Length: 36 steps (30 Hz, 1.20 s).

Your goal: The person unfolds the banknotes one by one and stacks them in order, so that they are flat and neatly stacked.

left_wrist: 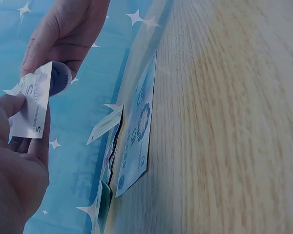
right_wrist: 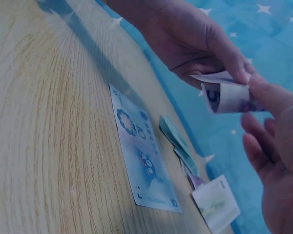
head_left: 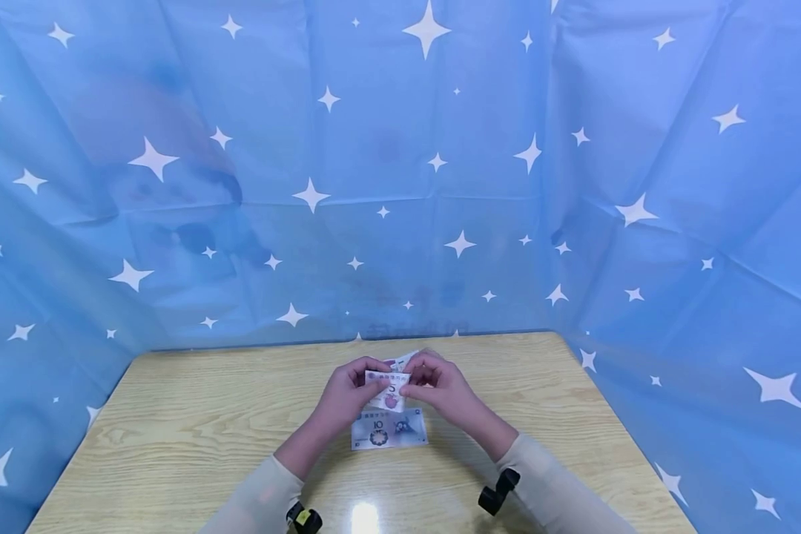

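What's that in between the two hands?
A 5 note, pinched by the left hand and the right hand. The head view and both wrist views show it.

Blue sheeting (head_left: 387, 148) printed with white four-pointed stars (head_left: 427, 30) hangs creased behind and on both sides of a light wood-grain desk (head_left: 207, 415) with rounded far corners. Faint darker shapes (head_left: 193, 237) blur the sheeting at left; a bright reflection (head_left: 365, 518) gleams on the desk's near part.

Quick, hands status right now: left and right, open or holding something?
Left hand: closed, pinching the 5 note.
Right hand: closed, pinching the same note at its other end.
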Each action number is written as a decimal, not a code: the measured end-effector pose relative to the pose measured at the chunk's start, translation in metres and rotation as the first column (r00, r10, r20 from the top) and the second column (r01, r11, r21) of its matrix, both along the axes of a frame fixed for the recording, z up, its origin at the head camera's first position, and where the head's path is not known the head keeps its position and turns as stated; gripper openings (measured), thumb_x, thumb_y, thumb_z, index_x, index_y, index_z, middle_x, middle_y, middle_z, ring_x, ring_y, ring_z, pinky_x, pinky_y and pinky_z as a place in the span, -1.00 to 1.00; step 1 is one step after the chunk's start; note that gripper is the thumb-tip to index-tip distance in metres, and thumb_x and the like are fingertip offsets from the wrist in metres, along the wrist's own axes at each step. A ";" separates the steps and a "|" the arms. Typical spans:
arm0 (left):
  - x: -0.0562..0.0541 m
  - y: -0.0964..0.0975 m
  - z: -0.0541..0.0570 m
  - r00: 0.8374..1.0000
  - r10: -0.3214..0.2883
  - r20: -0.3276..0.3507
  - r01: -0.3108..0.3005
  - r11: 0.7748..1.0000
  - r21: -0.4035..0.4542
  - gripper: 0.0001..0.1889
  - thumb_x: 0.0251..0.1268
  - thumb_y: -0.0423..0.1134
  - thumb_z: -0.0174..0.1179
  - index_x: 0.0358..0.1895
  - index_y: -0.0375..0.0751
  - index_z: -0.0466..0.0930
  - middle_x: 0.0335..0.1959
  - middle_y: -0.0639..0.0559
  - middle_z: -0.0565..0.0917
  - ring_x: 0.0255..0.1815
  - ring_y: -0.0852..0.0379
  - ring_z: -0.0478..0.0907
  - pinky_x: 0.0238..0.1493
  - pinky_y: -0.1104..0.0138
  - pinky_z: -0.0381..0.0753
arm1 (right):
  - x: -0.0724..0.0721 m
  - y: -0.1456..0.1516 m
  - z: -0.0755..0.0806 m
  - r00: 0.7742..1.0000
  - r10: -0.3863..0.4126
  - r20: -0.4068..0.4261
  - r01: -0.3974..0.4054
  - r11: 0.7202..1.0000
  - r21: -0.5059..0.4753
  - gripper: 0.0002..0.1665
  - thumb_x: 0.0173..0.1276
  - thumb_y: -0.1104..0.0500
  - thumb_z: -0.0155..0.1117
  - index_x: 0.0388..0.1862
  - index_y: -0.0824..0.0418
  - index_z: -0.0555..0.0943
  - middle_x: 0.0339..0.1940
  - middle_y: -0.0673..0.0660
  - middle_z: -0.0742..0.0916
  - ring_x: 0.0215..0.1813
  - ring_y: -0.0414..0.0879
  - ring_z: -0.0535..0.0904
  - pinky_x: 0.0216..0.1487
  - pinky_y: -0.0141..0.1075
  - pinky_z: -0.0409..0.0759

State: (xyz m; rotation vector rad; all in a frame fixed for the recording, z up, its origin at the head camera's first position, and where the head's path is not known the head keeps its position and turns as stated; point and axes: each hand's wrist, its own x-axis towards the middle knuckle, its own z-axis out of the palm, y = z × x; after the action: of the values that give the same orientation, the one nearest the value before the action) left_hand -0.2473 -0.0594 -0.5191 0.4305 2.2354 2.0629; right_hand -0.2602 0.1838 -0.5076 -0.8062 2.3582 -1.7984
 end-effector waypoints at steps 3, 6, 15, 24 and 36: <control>0.000 0.001 0.000 1.000 0.005 -0.015 -0.005 1.000 -0.007 -0.86 0.59 -0.25 0.40 0.07 -0.06 0.83 0.34 -0.18 0.74 -0.09 0.09 0.62 -0.18 0.38 0.59 | -0.001 -0.001 0.000 0.999 -0.024 -0.046 0.025 0.999 0.022 -0.79 0.43 0.25 0.62 -0.08 0.09 0.72 0.16 0.22 0.66 0.19 0.04 0.59 0.19 0.08 0.63; 0.000 0.001 0.000 1.000 0.009 -0.016 -0.009 1.000 -0.018 -0.87 0.60 -0.26 0.39 0.07 -0.08 0.83 0.29 -0.15 0.77 -0.09 0.07 0.65 -0.13 0.26 0.71 | -0.001 -0.001 0.000 0.997 -0.040 -0.063 0.042 0.998 0.038 -0.77 0.40 0.23 0.65 -0.17 0.06 0.70 0.25 0.17 0.68 0.35 0.06 0.54 0.34 0.23 0.49; 0.005 0.002 -0.001 1.000 0.015 0.003 -0.015 1.000 0.001 -0.88 0.63 -0.25 0.36 0.06 -0.17 0.79 0.12 -0.08 0.78 0.07 0.01 0.68 0.07 0.21 0.75 | -0.001 -0.003 0.002 0.998 -0.022 -0.054 0.023 0.999 0.028 -0.74 0.40 0.24 0.65 -0.22 0.06 0.66 0.30 0.07 0.71 0.44 0.10 0.54 0.52 0.27 0.30; 0.006 0.001 -0.003 0.999 -0.029 0.023 0.029 0.999 0.013 -0.85 0.68 -0.20 0.30 0.02 -0.20 0.76 0.22 -0.16 0.75 0.23 -0.13 0.67 0.19 0.27 0.69 | -0.001 -0.003 0.003 0.998 -0.041 -0.042 0.043 0.998 0.047 -0.76 0.42 0.20 0.64 -0.25 0.04 0.67 0.31 0.06 0.71 0.46 0.14 0.53 0.49 0.25 0.32; 0.009 0.000 -0.003 0.997 -0.014 0.081 0.012 1.000 0.024 -0.84 0.68 -0.20 0.31 0.04 -0.21 0.75 -0.14 -0.05 0.76 -0.08 -0.09 0.69 -0.11 0.35 0.67 | 0.002 -0.002 0.003 0.995 -0.029 0.091 0.028 1.000 0.010 -0.85 0.50 0.21 0.57 -0.18 0.18 0.72 -0.25 0.14 0.75 -0.30 -0.11 0.60 -0.32 -0.35 0.60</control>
State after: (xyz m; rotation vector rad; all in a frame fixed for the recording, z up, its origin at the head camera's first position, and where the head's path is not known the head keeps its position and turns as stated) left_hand -0.2385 -0.0591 -0.5224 0.3552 2.1590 2.0632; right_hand -0.2585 0.1819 -0.5047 -0.6769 2.3301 -1.7937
